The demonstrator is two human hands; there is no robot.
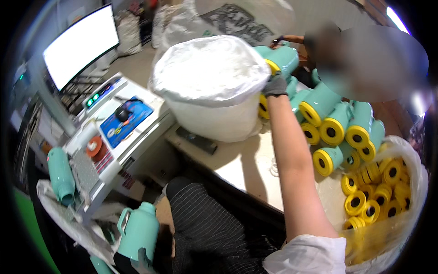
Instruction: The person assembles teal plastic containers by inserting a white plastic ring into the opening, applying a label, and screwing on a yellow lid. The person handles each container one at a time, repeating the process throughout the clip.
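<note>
Right, head view only. Right hand [275,85], in a grey glove, is stretched out across the table [248,166] and pressed against the side of the big white tub [214,116], at the rim; fingers look curled onto the plastic liner edge, but the exact grip is hard to tell. Left hand isn't in view.

Tub sits mid-table, lined and covered with a white plastic bag [210,68] pulled over the top; contents hidden.

Just right of the tub: a stack of teal flasks [340,123] lying on their sides, yellow bases with black centre holes facing the camera. One teal flask [283,58] sits higher, just beside the gloved hand.

Far right, a clear plastic bag [413,169], open-topped, holds loose yellow ring caps [381,192], piled.

Left side: a white side stand [116,153] with a blue pad [125,119], a mouse on it, and a roll of orange tape [94,146]. Monitor [82,43] behind, screen white. One teal flask [61,176] lies at the stand's near end. Another teal jug with a handle [139,230] stands upright low down, beside the person's dark checked trousers [207,223].
</note>
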